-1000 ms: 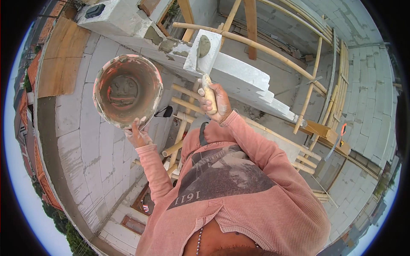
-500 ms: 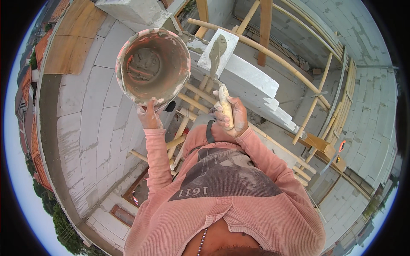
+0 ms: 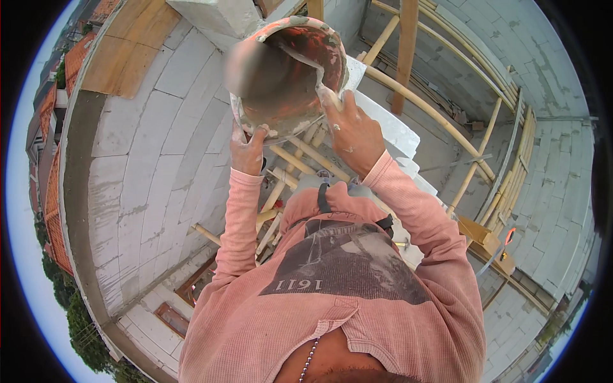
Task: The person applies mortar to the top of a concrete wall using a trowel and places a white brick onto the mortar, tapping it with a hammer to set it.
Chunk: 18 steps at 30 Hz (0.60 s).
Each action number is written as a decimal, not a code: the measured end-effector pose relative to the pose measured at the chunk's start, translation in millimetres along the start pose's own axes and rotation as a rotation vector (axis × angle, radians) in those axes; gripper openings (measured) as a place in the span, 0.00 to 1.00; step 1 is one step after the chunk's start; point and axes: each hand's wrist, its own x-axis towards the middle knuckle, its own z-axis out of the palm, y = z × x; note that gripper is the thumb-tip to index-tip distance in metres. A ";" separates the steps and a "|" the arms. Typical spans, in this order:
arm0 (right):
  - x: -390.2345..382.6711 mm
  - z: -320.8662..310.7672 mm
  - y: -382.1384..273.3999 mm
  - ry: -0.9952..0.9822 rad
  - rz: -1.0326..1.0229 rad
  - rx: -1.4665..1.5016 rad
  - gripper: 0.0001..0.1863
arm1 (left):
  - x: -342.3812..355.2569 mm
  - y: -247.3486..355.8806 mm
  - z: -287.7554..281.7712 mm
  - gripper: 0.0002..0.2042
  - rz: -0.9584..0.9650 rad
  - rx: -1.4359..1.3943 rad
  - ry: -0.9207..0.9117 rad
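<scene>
My left hand (image 3: 248, 150) grips the near lower rim of a mortar-smeared bucket (image 3: 327, 50) with a reddish inside, holding it up and tilted. My right hand (image 3: 357, 135) is closed round the pale handle of a trowel (image 3: 301, 56). The trowel's bent metal neck reaches into the bucket; its blade is lost in the dark, blurred part there. Just beyond the right hand lies a row of white blocks (image 3: 383, 122), partly covered by the bucket.
Bamboo poles (image 3: 434, 118) cross the gap at the right, beside an upright plank (image 3: 406, 54). A block wall (image 3: 140, 159) curves along the left, with a wooden board (image 3: 131, 51) at its top. An orange-handled saw (image 3: 509, 237) rests at the right on timber.
The bucket has moved right in my left hand, now covering the block with mortar on it. My right hand has brought the trowel from above that block into the bucket.
</scene>
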 end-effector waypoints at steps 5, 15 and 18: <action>-16.8 -26.1 0.8 -0.167 -0.120 -0.083 0.28 | 8.5 5.6 -0.4 0.23 0.094 0.038 -0.048; -3.1 -31.8 3.6 -0.168 0.041 -0.088 0.28 | -1.4 7.2 22.8 0.22 0.099 0.024 -0.052; -1.2 -10.2 30.3 0.174 -0.331 0.262 0.27 | -2.7 7.2 21.6 0.21 0.093 -0.014 -0.062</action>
